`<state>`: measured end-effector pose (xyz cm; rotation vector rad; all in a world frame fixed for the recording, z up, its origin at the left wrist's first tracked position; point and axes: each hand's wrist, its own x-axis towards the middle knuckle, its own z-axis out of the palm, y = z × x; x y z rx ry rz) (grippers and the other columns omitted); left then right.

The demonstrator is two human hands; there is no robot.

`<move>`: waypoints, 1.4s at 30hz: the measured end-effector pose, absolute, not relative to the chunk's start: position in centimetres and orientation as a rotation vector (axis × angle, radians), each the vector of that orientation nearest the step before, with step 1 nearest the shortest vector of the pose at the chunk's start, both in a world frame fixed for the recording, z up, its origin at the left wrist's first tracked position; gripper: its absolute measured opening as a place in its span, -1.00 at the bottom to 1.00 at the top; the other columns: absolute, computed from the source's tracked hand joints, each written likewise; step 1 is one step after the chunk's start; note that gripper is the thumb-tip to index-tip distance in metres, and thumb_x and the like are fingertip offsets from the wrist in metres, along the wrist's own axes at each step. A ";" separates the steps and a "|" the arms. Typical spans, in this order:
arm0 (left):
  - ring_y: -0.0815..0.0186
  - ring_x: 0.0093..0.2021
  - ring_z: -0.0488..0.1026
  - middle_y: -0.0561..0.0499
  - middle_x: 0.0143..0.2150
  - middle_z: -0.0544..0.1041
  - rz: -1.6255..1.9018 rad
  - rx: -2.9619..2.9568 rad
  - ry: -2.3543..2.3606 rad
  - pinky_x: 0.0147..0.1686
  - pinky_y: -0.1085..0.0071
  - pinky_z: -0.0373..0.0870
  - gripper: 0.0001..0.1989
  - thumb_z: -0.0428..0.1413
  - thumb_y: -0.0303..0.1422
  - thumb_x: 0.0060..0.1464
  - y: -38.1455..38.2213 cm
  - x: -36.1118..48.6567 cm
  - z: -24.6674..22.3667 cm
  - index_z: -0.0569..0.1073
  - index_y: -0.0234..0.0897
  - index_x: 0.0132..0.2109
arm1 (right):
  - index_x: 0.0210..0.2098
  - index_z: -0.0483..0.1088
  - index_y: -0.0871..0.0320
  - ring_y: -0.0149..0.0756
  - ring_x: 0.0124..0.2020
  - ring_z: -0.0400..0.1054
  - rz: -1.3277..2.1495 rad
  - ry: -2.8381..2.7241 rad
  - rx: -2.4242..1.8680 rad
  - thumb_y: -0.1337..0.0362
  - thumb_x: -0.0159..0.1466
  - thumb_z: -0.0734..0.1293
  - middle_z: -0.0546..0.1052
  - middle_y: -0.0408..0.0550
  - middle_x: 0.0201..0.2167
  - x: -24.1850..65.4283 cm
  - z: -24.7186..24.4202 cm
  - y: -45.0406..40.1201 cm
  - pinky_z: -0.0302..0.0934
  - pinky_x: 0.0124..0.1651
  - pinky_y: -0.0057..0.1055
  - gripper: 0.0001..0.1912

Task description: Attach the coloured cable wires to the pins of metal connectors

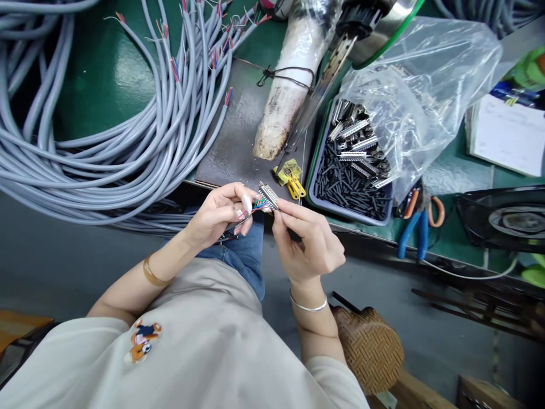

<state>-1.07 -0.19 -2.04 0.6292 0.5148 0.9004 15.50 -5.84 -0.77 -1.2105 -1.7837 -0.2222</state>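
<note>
Between my two hands is a metal D-sub connector [268, 196] with a row of pins. My right hand [309, 236] pinches its right end between thumb and fingers. Thin coloured wires [258, 205] run from the connector into my left hand [221, 210], whose fingers are closed around them. Some of the wire ends are hidden by the fingers. Just beyond the connector, a small yellow tool [293, 183] lies at the front of the dark board [230, 136]. The tip of a wrapped white roll [276, 125] rests behind it.
Grey cables [170, 130] with stripped coloured ends cover the left of the green bench. A blue bin [314, 196] holds black tubes, metal connectors and a clear plastic bag [430, 85]. Blue-handled pliers [415, 233] lie at the front edge. A woven stool [370, 352] stands below.
</note>
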 end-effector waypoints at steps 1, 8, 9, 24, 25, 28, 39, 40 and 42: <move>0.45 -0.65 0.46 0.04 -0.30 0.60 0.902 0.639 0.511 -0.69 0.51 0.27 -0.77 0.37 -0.37 -0.17 -0.2 -1.1 -2.0 0.48 -0.33 -0.41 | -0.17 0.47 0.08 -0.32 -0.20 0.64 -0.222 -1.776 -1.215 0.47 0.25 0.46 0.71 -0.07 -0.17 15.5 -0.8 -5.8 0.55 -0.13 -0.42 -0.78; 0.47 -0.64 0.44 0.10 -0.48 0.52 0.941 0.879 0.712 -0.67 0.58 0.34 -0.75 0.36 -0.28 0.03 -0.6 -0.4 -1.6 0.46 -0.30 -0.30 | -0.21 0.46 0.06 -0.31 -0.26 0.64 -0.196 -1.676 -1.297 0.47 0.25 0.46 0.71 -0.12 -0.22 15.4 -1.4 -5.0 0.55 -0.18 -0.38 -0.79; 0.49 -0.66 0.41 0.11 -0.49 0.50 0.959 0.902 0.760 -0.69 0.59 0.31 -0.74 0.36 -0.27 0.03 -0.6 -0.2 -1.3 0.46 -0.30 -0.31 | -0.21 0.46 0.07 -0.31 -0.25 0.64 -0.209 -1.681 -1.293 0.48 0.25 0.45 0.71 -0.10 -0.21 15.3 -1.6 -4.9 0.55 -0.17 -0.39 -0.79; 0.53 -0.47 0.40 0.06 -0.38 0.55 1.270 1.216 1.076 -0.50 0.64 0.33 -0.90 0.23 -0.47 -0.04 0.3 1.9 -0.4 0.44 -0.31 -0.42 | -0.29 0.35 0.06 -0.33 -0.20 0.61 -0.106 -1.603 -1.266 0.48 0.27 0.40 0.69 -0.07 -0.19 15.1 -2.1 -3.3 0.51 -0.16 -0.38 -0.80; 0.54 -0.48 0.39 0.06 -0.38 0.55 1.277 1.223 1.077 -0.50 0.63 0.33 -0.90 0.23 -0.48 -0.03 0.4 1.9 -0.3 0.44 -0.31 -0.42 | -0.29 0.35 0.06 -0.33 -0.20 0.61 -0.099 -1.600 -1.262 0.48 0.27 0.40 0.69 -0.07 -0.19 15.1 -2.1 -3.2 0.51 -0.16 -0.38 -0.80; 0.54 -0.49 0.40 0.06 -0.36 0.56 1.279 1.221 1.062 -0.49 0.63 0.35 -0.90 0.24 -0.47 -0.01 0.5 1.9 -0.2 0.44 -0.31 -0.40 | -0.28 0.37 0.06 -0.31 -0.19 0.61 -0.068 -1.594 -1.262 0.45 0.29 0.39 0.68 -0.09 -0.19 15.3 -2.0 -2.8 0.51 -0.15 -0.35 -0.83; 0.53 -0.49 0.38 0.07 -0.35 0.57 1.298 1.343 1.143 -0.53 0.61 0.29 -0.90 0.23 -0.48 -0.03 1.0 2.1 -0.2 0.43 -0.29 -0.42 | -0.29 0.38 0.06 -0.29 -0.20 0.61 -0.050 -1.600 -1.264 0.44 0.29 0.40 0.67 -0.12 -0.22 15.6 -2.0 -2.1 0.52 -0.16 -0.31 -0.84; 0.54 -0.49 0.38 0.07 -0.36 0.56 1.302 1.342 1.142 -0.53 0.61 0.28 -0.89 0.23 -0.48 -0.03 1.0 2.1 -0.1 0.43 -0.29 -0.42 | -0.29 0.38 0.06 -0.29 -0.20 0.60 -0.053 -1.599 -1.260 0.45 0.28 0.41 0.66 -0.12 -0.23 15.6 -1.9 -2.0 0.51 -0.16 -0.31 -0.83; 0.54 -0.50 0.36 0.08 -0.37 0.55 1.313 1.340 1.131 -0.52 0.61 0.28 -0.89 0.22 -0.48 -0.02 1.1 2.2 0.0 0.43 -0.29 -0.42 | -0.29 0.39 0.07 -0.30 -0.20 0.60 -0.059 -1.598 -1.250 0.45 0.27 0.42 0.66 -0.13 -0.23 15.6 -1.9 -1.9 0.51 -0.16 -0.32 -0.83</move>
